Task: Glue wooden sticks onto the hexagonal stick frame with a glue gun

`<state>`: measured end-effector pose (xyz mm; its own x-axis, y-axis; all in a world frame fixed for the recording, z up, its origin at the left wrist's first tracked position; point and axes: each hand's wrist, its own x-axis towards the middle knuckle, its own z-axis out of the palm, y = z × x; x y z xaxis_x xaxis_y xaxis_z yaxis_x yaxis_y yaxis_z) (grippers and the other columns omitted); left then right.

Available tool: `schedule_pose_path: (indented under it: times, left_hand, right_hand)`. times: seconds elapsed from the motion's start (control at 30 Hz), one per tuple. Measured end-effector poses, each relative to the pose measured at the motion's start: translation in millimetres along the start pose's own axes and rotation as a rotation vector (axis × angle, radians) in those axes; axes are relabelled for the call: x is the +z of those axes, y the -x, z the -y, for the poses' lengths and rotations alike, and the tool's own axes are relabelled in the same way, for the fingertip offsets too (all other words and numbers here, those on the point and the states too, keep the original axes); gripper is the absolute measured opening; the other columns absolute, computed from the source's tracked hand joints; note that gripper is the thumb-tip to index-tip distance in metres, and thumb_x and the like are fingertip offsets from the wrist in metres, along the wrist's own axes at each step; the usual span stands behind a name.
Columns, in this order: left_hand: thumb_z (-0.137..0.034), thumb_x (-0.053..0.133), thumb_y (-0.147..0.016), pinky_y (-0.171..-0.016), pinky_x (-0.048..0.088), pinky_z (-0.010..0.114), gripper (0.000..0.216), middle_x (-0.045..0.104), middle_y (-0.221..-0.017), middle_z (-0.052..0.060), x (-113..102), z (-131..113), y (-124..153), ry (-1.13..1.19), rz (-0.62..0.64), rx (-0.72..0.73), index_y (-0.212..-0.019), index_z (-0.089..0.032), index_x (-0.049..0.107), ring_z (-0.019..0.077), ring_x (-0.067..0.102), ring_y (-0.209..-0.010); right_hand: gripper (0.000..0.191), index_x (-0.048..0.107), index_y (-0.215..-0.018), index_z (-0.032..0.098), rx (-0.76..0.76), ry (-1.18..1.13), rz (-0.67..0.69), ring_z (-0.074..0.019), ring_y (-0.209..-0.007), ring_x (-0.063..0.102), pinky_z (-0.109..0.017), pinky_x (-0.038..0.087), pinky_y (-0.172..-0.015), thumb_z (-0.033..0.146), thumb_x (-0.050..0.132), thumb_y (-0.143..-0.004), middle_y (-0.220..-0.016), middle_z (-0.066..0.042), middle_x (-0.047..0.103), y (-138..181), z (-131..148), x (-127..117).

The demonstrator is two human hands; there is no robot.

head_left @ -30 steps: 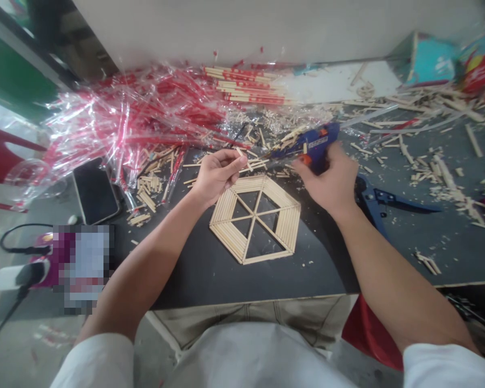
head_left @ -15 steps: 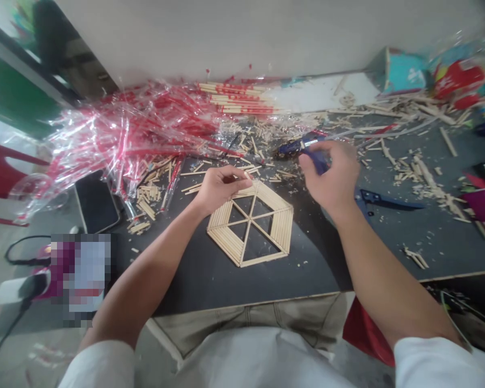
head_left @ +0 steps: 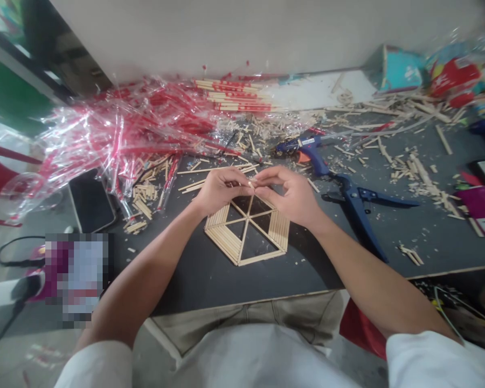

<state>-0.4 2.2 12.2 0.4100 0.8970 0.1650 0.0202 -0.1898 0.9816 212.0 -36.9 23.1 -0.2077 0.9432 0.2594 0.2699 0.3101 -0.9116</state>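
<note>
A six-sided frame [head_left: 222, 242] of pale wooden sticks lies flat on the dark table, with spokes meeting at its middle and layered sticks along several sides. Over its far edge, my left hand [head_left: 222, 188] is closed in a pinch on a short wooden stick [head_left: 251, 184], of which only a pale tip shows. My right hand [head_left: 293, 195] meets it there, thumb and fingers closed at the same stick; the fingers hide most of it. To the right of my hands lie a blue glue gun [head_left: 316, 153] and blue-handled cutters [head_left: 358, 213].
Red-and-clear plastic wrappers [head_left: 145, 118] heap at the back left, beside bundled sticks [head_left: 238, 97]. A phone [head_left: 91, 202] lies at left near a power strip [head_left: 38, 275]. Stick scraps [head_left: 420, 178] litter the right side. A teal container [head_left: 402, 70] stands at the back right.
My right hand has moved left and down from beside the glue gun to meet my left hand's fingertips. The glue gun now lies uncovered. My left hand stays at the frame's far edge.
</note>
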Motion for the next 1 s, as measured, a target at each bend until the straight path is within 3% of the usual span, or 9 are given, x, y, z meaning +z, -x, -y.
schedule_pose_path:
  times: [0.3, 0.53, 0.67, 1.0]
  left_hand:
    - [-0.04, 0.099, -0.065, -0.059, 0.042, 0.024, 0.03, 0.071, -0.073, 0.002, -0.9, 0.8, 0.9, -0.078, -0.063, -0.044, -0.076, -0.019, 0.08, 0.0092, 0.056, -0.062]
    - [-0.029, 0.086, -0.073, -0.054, 0.04, 0.024, 0.015, 0.066, -0.066, 0.001, -6.7, 0.5, -2.4, -0.075, -0.27, -0.032, -0.076, -0.018, 0.075, 0.0091, 0.051, -0.057]
    - [-0.026, 0.08, -0.075, -0.056, 0.041, 0.024, 0.011, 0.066, -0.068, 0.0, -5.7, -0.7, -2.4, -0.114, -0.394, -0.001, -0.077, -0.019, 0.072, 0.0091, 0.05, -0.059]
    - [-0.023, 0.077, -0.079, -0.058, 0.042, 0.024, 0.007, 0.069, -0.074, 0.001, 1.6, 4.4, 0.0, -0.152, -0.321, 0.0, -0.079, -0.018, 0.072, 0.0092, 0.053, -0.061]
  right_hand:
    - [0.038, 0.07, -0.1, 0.024, 0.009, 0.021, -0.06, -0.0254, -0.088, 0.079, -0.046, 0.064, -0.088, 0.053, 0.086, -0.083, -0.09, -0.005, 0.079, 0.0, 0.7, 1.3]
    - [0.016, 0.073, -0.099, 0.029, -0.229, 0.399, -0.135, -0.0272, -0.094, 0.077, -0.047, 0.062, -0.09, 0.038, 0.082, -0.091, -0.095, -0.006, 0.078, 0.9, -5.0, -6.6]
    - [0.011, 0.074, -0.101, 0.031, -0.323, 0.498, -0.119, -0.0279, -0.095, 0.075, -0.047, 0.062, -0.088, 0.034, 0.08, -0.093, -0.095, -0.006, 0.078, 1.4, -8.3, -6.0]
    - [0.007, 0.073, -0.1, 0.03, -0.432, 0.508, -0.043, -0.0251, -0.093, 0.07, -0.044, 0.058, -0.084, 0.025, 0.074, -0.097, -0.094, -0.002, 0.079, 3.3, -9.1, 6.2]
